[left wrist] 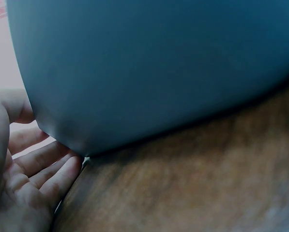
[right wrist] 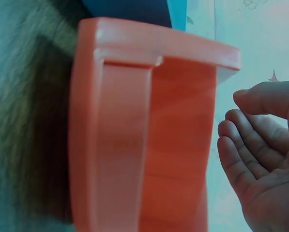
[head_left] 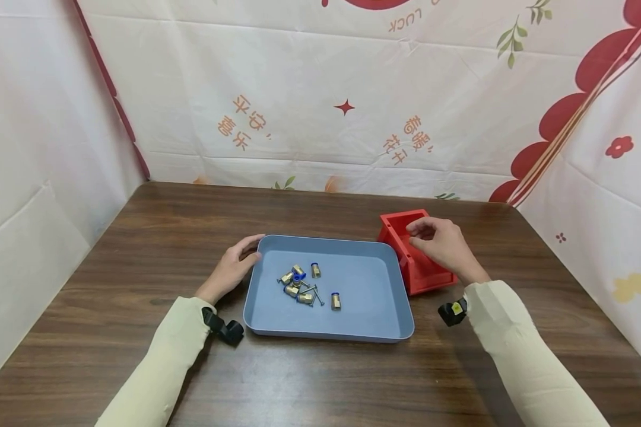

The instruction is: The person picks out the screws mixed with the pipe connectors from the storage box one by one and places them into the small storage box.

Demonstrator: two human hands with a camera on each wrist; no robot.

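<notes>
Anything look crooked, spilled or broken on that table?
Nothing looks spilled or broken. The one slightly odd thing is the red bin, which sits at an angle beside the blue tray instead of square with it. The brass fittings and screws lie jumbled, but all those visible are inside the tray.

White backdrop cloth (head_left: 310,71) behind the surface (head_left: 320,385) carries tilted orange print: the English word "LUCK" (head_left: 406,20) near the top (more lettering beside it is cut off). Lower down stand two Chinese phrases, "平安喜乐" (head_left: 241,123) at left and "春暖花开" (head_left: 408,140) at right.
</notes>
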